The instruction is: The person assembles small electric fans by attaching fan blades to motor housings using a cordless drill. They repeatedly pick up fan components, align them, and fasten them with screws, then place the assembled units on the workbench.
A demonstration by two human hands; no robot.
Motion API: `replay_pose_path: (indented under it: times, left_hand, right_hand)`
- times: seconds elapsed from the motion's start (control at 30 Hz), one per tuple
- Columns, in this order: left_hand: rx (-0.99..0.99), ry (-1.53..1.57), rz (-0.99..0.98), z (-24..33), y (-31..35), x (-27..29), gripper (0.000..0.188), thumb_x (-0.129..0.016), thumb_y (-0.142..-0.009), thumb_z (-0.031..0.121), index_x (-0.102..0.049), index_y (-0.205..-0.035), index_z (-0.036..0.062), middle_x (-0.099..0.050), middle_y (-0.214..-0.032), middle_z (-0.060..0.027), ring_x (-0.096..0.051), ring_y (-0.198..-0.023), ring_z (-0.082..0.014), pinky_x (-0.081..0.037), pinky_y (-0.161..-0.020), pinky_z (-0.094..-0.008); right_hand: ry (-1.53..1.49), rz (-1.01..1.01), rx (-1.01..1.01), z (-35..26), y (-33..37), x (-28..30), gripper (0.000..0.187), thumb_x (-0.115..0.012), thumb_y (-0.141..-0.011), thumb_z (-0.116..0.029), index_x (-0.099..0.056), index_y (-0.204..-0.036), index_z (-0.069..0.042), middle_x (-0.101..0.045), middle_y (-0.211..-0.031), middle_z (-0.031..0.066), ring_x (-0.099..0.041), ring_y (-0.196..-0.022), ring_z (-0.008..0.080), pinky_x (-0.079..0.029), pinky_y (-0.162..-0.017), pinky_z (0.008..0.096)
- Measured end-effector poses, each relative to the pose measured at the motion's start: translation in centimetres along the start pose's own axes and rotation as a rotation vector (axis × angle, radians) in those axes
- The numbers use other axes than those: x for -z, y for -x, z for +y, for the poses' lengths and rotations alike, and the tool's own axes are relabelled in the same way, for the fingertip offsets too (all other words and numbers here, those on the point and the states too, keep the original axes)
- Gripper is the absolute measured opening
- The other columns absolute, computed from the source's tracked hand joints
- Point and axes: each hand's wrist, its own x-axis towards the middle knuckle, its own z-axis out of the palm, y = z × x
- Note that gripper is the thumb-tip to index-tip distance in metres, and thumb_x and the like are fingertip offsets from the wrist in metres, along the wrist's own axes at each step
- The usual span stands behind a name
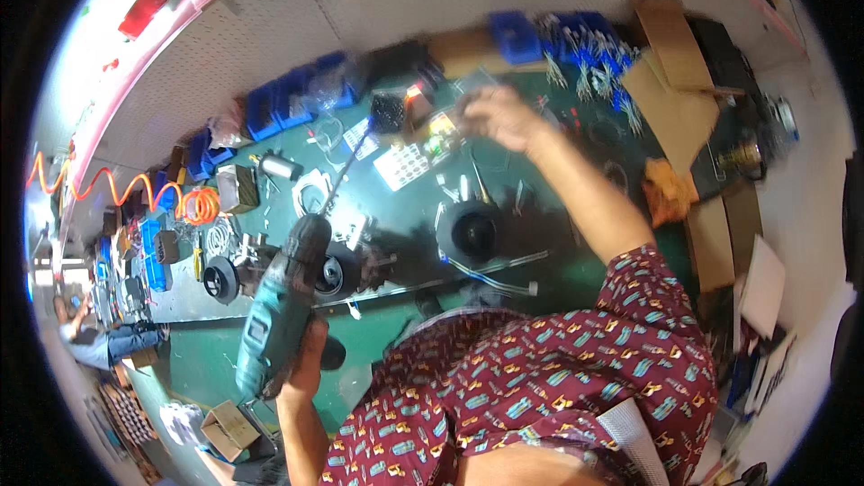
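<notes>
My left hand [308,362] is wrapped round the grip of a green and black cordless drill [274,319], raised before the bench's near edge. Its long thin bit [344,171] points away from me, over the bench. My right hand [504,117] reaches to the far side, close to a clear plastic container [474,81]. The fingers there are bent and smeared by motion, so whether they hold anything is unclear. Left of this hand lie a black open box [389,112] and a white sheet of dark round dots [401,166]. Round black housings [472,230] with wires stand nearer me.
Blue bins [279,106] line the back of the green bench [540,189]. Bundles of wires [594,63] and cardboard [661,108] lie at the far right, near an orange cloth [666,191]. An orange coiled hose [200,204] hangs at left. A person [99,342] sits far left.
</notes>
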Motion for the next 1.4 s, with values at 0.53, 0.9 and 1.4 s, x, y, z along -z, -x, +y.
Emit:
replay_pose_path:
  times: [0.53, 0.9, 1.4]
  left_hand:
    - [-0.172, 0.112, -0.466, -4.8, 3.1, 3.8, 0.032, -0.074, -0.089, 0.016, -0.063, -0.118, 0.0074, -0.063, -0.104, -0.0019, -0.058, -0.092, -0.0161, -0.048, -0.081, -0.0319]
    - [-0.046, -0.018, -0.56, -6.7, 4.6, 4.4, 0.037, -0.075, -0.09, 0.019, -0.061, -0.122, 0.0068, -0.061, -0.105, -0.0017, -0.056, -0.095, -0.0162, -0.047, -0.083, -0.0329]
    - [-0.053, -0.208, -0.602, -5.3, 2.7, 3.0, 0.029, -0.078, -0.08, 0.012, -0.066, -0.106, 0.0039, -0.067, -0.09, -0.0066, -0.06, -0.074, -0.0158, -0.05, -0.069, -0.0314]
  right_hand:
    - [-0.485, 0.349, 0.088, 16.3, 24.1, -14.0, 0.023, -0.056, -0.096, -0.001, -0.059, -0.119, 0.002, -0.067, -0.11, 0.0152, -0.067, -0.106, 0.0274, -0.059, -0.093, 0.0371]
    - [-0.751, 0.429, 0.068, 21.3, 19.2, -16.6, 0.012, -0.058, -0.097, -0.004, -0.06, -0.109, -0.003, -0.068, -0.105, 0.0135, -0.069, -0.099, 0.0267, -0.061, -0.087, 0.0388]
    - [-0.874, 0.417, -0.081, 22.1, 17.8, -13.7, 0.013, -0.066, -0.094, -0.009, -0.064, -0.105, -0.003, -0.07, -0.1, 0.0116, -0.07, -0.089, 0.0219, -0.061, -0.081, 0.0338]
